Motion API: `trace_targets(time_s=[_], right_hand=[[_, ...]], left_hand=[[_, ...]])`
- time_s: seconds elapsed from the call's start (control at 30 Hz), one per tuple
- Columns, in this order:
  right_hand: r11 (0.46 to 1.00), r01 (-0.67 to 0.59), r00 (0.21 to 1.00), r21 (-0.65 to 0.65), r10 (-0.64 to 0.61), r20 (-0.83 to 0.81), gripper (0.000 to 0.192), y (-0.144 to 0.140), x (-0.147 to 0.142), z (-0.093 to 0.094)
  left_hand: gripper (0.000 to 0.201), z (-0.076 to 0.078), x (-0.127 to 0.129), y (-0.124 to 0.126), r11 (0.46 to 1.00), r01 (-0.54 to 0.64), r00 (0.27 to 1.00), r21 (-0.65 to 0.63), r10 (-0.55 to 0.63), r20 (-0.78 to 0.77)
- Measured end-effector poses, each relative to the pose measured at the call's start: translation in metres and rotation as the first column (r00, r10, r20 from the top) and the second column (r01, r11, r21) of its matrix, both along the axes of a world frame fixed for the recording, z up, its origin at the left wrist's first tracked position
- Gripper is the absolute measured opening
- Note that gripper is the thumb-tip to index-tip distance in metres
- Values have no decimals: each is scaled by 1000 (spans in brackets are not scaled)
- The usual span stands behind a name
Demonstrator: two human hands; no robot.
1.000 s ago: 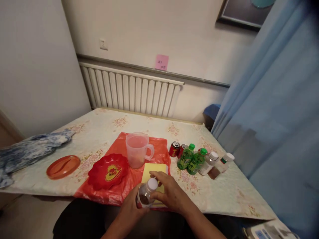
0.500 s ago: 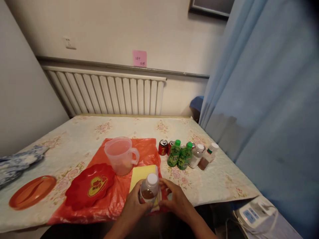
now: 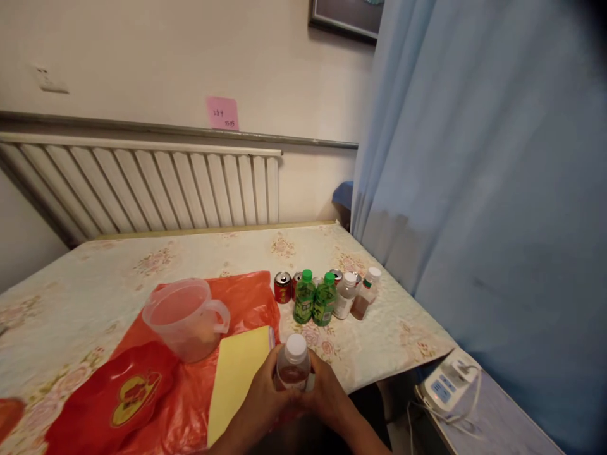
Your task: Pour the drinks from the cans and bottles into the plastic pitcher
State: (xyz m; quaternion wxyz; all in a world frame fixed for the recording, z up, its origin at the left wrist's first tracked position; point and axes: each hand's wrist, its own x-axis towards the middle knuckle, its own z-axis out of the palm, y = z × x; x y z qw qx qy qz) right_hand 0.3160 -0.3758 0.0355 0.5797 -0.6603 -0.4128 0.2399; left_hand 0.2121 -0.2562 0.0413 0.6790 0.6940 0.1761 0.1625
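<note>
A clear plastic bottle with a white cap and brownish liquid stands upright between my two hands, near the table's front edge. My left hand wraps its left side, and my right hand closes round its right side; the lower part is hidden by the fingers. Just left of the hands lies a folded yellow cloth on a red plastic bag. Ahead and to the right stand two green-capped bottles, a white-capped bottle and another bottle with brown liquid.
A translucent measuring jug and a red scalloped plate sit on the red bag. Several cans, one a dark red can, stand by the bottles. A power strip lies at lower right beside a blue curtain.
My view has turned to the right, so things appear shifted left. My right hand, earlier loosely beside the bottle with its fingers apart, has closed round it.
</note>
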Motion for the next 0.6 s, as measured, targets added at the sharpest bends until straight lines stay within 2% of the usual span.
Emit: trace_targets(time_s=[0.2,0.37,0.47,0.6], right_hand=[[993,115,993,-11,-114,22,63,-9,15,-8],[952,296,953,-78,-290,86,58,-22,49,-18],[898,435,893,-65,-422,153,56,-31,78,-31],[765,641,759,-67,-618,204,64,-40,116,-55]], left_hand=[[70,2,21,-7,994,97,995,-46,-95,43],[69,-22,18,7,996,-92,991,22,94,-95],[59,-40,6,18,995,-98,982,21,100,-162],[45,-59,-12,25,996,-82,980,24,84,-182]])
